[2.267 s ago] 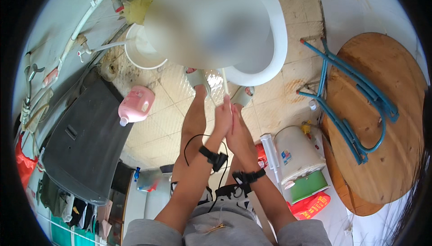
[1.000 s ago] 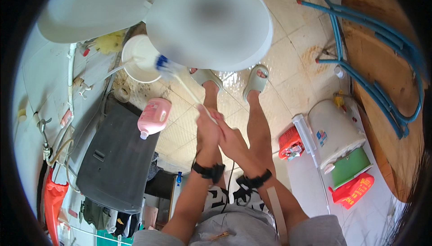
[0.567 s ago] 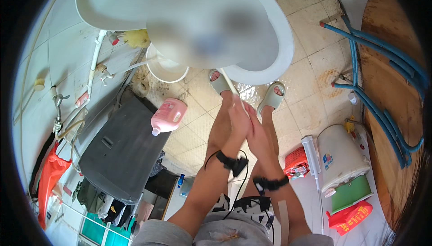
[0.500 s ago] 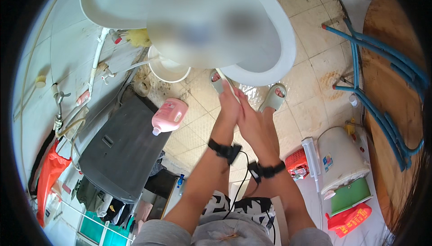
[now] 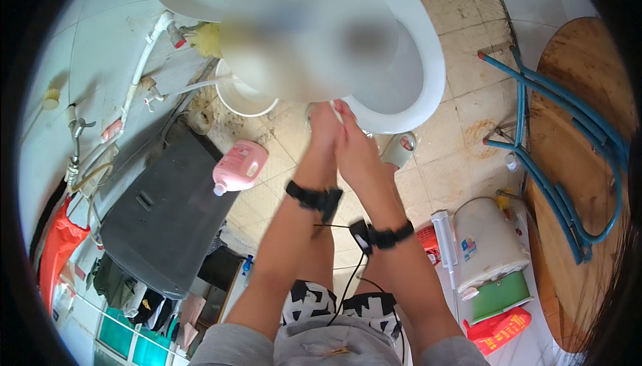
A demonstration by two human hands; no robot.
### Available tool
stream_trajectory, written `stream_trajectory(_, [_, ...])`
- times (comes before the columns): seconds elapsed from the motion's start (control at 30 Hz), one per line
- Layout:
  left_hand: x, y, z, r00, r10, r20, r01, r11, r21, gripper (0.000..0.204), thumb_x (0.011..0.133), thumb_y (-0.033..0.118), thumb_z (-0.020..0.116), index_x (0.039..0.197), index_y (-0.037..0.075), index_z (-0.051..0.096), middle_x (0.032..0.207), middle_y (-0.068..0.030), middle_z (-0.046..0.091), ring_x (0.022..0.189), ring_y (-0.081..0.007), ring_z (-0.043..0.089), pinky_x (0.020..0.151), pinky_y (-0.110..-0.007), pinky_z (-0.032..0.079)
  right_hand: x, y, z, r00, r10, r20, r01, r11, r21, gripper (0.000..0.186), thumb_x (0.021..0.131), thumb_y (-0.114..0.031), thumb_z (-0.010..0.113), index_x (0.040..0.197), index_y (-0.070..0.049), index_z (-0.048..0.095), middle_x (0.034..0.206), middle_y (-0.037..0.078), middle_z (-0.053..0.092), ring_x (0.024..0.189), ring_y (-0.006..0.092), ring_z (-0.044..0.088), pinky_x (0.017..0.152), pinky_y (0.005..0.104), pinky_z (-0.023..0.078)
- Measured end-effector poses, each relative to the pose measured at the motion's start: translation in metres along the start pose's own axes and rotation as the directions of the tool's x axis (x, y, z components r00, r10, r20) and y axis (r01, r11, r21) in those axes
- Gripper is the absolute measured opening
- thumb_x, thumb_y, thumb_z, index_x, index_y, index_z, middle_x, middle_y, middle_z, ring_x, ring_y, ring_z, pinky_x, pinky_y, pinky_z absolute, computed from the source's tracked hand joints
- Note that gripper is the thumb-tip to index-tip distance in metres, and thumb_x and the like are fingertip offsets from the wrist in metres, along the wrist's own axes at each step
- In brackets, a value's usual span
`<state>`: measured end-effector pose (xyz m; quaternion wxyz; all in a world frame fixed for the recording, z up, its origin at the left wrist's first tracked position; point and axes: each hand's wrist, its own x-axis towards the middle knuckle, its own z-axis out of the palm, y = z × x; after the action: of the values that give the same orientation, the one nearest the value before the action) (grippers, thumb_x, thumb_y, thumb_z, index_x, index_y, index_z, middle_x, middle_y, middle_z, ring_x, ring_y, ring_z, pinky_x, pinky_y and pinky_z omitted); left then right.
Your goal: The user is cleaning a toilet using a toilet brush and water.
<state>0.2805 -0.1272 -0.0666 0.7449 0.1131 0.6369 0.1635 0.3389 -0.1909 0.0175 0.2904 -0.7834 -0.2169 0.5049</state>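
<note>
My left hand (image 5: 323, 128) and my right hand (image 5: 357, 155) are close together, both closed round a thin white handle (image 5: 336, 112). The handle points away from me toward a large white basin (image 5: 431, 71) with a broad rounded rim. A blurred patch covers the middle of the basin and the handle's far end, so what the handle carries cannot be made out. Beside the basin on the left, a white bucket (image 5: 249, 106) stands on the floor. A pale streak, apparently water, reaches it from a wall tap (image 5: 152, 94).
A pink bottle (image 5: 241, 164) stands next to a dark grey panel (image 5: 157, 212) at left. Blue tubular legs (image 5: 535, 71) rest against a wooden board (image 5: 555, 78) at right. Nearby stand a whitish bin (image 5: 491, 242) and a green box (image 5: 501, 297). My slippered foot (image 5: 401, 148) is below the basin.
Both hands have moved slightly farther from me and left, still gripping the handle, and are now closer to the basin's rim. The whole view has shifted a little.
</note>
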Motion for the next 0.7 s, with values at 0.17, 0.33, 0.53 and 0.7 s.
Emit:
stream_trajectory(0.17, [-0.012,0.036,0.032,0.995,0.027,-0.094,-0.017,0.994,0.112,0.057,0.100,0.052,0.033,0.062,0.010,0.040,0.061,-0.0058,0.045,0.056,-0.0206,0.048,0.056,-0.034,0.043,0.027,-0.006,-0.002,0.993,0.068,0.101,-0.061,0.995,-0.075,0.045,0.099,-0.027,0.035,0.141,-0.014,0.039,0.106,0.028,0.062,0.096,0.0469,0.060,0.083,0.0489,0.048])
stream_trajectory(0.33, [-0.033,0.002,0.005,1.000,-0.020,-0.016,0.022,0.978,0.207,0.059,0.099,0.053,0.037,0.065,0.006,0.048,0.062,-0.0091,0.052,0.060,-0.0209,0.052,0.058,-0.032,0.045,-0.010,0.029,0.012,0.994,0.090,0.068,-0.098,0.986,0.134,0.041,0.099,-0.023,0.038,0.138,-0.009,0.044,0.092,0.022,0.065,0.076,0.0346,0.063,0.074,0.0403,0.049])
stream_trajectory(0.53, [0.009,0.065,-0.007,0.993,0.053,-0.102,-0.020,0.955,0.297,0.042,0.098,0.039,0.047,0.075,0.004,0.053,0.071,-0.0098,0.057,0.062,-0.0190,0.055,0.056,-0.034,0.046,0.038,-0.021,0.020,0.967,0.149,0.208,-0.196,0.954,0.228,0.035,0.099,-0.024,0.039,0.124,-0.003,0.054,0.096,0.023,0.065,0.085,0.0319,0.063,0.077,0.0397,0.048])
stream_trajectory(0.7, [-0.034,-0.017,-0.010,0.981,0.163,0.101,-0.179,0.968,0.177,0.024,0.092,0.014,0.057,0.114,0.003,0.053,0.092,-0.0066,0.061,0.073,-0.0126,0.059,0.053,-0.027,0.047,-0.020,0.065,0.027,0.994,-0.047,-0.096,0.069,0.968,0.241,0.035,0.101,-0.030,0.041,0.107,-0.001,0.059,0.075,0.017,0.063,0.065,0.0278,0.062,0.061,0.0382,0.049])
